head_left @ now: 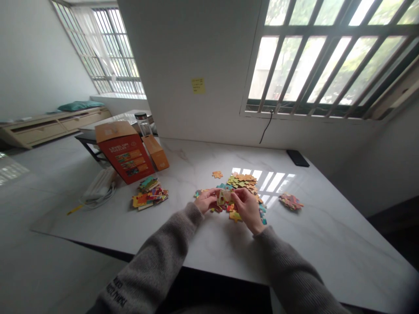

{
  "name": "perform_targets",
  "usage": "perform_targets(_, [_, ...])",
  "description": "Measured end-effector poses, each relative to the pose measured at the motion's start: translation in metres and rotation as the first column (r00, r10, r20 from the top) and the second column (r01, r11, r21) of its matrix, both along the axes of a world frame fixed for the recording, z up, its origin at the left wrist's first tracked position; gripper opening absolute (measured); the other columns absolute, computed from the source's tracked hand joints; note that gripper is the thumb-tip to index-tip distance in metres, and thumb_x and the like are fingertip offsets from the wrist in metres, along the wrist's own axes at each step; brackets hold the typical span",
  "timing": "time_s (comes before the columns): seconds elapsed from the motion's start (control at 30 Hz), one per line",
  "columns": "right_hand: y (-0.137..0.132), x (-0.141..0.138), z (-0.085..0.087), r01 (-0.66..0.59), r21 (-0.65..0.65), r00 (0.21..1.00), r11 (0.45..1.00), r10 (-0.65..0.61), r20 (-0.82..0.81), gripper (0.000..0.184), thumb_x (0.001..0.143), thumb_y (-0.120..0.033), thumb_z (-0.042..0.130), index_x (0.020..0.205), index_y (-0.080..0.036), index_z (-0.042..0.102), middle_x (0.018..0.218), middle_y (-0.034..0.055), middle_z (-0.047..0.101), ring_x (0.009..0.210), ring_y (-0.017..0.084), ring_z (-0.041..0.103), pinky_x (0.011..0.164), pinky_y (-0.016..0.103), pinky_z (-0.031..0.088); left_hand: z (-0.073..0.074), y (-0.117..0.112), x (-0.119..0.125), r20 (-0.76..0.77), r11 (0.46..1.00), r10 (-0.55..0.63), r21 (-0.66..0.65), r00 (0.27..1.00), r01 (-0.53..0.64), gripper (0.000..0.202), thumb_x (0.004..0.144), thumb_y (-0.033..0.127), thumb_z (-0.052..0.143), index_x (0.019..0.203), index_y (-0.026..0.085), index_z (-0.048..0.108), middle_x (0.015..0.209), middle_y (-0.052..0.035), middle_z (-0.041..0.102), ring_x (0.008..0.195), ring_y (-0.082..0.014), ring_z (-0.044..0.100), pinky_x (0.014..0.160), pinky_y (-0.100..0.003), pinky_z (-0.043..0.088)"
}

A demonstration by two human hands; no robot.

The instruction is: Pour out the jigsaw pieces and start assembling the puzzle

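Both my hands meet above a spread of jigsaw pieces on the white marbled table. My left hand (207, 200) is closed on a pale yellow-green puzzle piece (221, 199) with dark spots. From the other side, my right hand (247, 208) pinches what looks like a puzzle piece (231, 196) against it; whether the two are joined I cannot tell. Behind and beneath the hands lies a heap of puzzle pieces (244, 182), mostly orange and green, partly hidden by my fingers. A lone orange puzzle piece (217, 174) rests just beyond it.
Left of my hands is a multicoloured pile of pieces (149, 195), and a smaller pile (291, 201) lies to the right. A red puzzle box (126, 152), an orange carton (156, 152), a glass bottle (143, 124) and a white power strip (100, 185) stand left. A black phone (297, 158) lies back right.
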State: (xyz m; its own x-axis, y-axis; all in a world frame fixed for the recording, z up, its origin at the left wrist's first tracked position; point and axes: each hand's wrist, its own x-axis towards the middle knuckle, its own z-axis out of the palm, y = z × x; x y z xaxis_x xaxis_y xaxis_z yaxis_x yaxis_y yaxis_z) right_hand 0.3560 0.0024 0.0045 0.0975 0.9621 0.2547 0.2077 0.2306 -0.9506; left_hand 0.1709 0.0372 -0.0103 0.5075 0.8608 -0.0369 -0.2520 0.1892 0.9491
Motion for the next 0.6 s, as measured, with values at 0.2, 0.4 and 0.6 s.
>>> perform_targets(0.2, [-0.007, -0.008, 0.004, -0.015, 0.132, 0.97, 0.991, -0.018, 0.242, 0.035, 0.085, -0.05, 0.061, 0.07, -0.021, 0.051, 0.061, -0.0021, 0.05, 0.055, 0.013, 0.043, 0.053, 0.026, 0.034, -0.001, -0.012, 0.007, -0.081, 0.989, 0.005, 0.15, 0.997, 0.007, 0.06, 0.073, 0.035, 0.074, 0.122, 0.017, 0.044, 0.088, -0.0057, 0.065, 0.066, -0.0175, 0.067, 0.064, -0.032, 0.054])
perform_targets(0.4, [-0.011, -0.007, 0.012, -0.122, 0.087, 0.986, 0.989, 0.11, 0.127, 0.027, 0.093, -0.046, 0.05, 0.093, -0.022, 0.061, 0.07, -0.0002, 0.054, 0.061, 0.016, 0.047, 0.057, 0.028, 0.036, 0.003, -0.012, -0.029, -0.214, 0.894, 0.39, 0.32, 0.896, -0.313, 0.038, 0.076, 0.035, 0.068, 0.105, 0.015, 0.058, 0.091, -0.0068, 0.067, 0.083, -0.0191, 0.064, 0.078, -0.032, 0.053])
perform_targets(0.6, [-0.015, -0.008, 0.012, -0.194, 0.08, 0.974, 0.978, 0.182, 0.138, 0.023, 0.093, -0.041, 0.05, 0.101, -0.022, 0.061, 0.063, -0.0029, 0.047, 0.056, 0.015, 0.043, 0.054, 0.027, 0.033, 0.021, -0.008, -0.145, -0.371, 0.652, 0.752, 0.542, 0.545, -0.53, 0.044, 0.08, 0.043, 0.061, 0.114, 0.015, 0.06, 0.103, -0.0105, 0.068, 0.089, -0.0219, 0.064, 0.081, -0.034, 0.052])
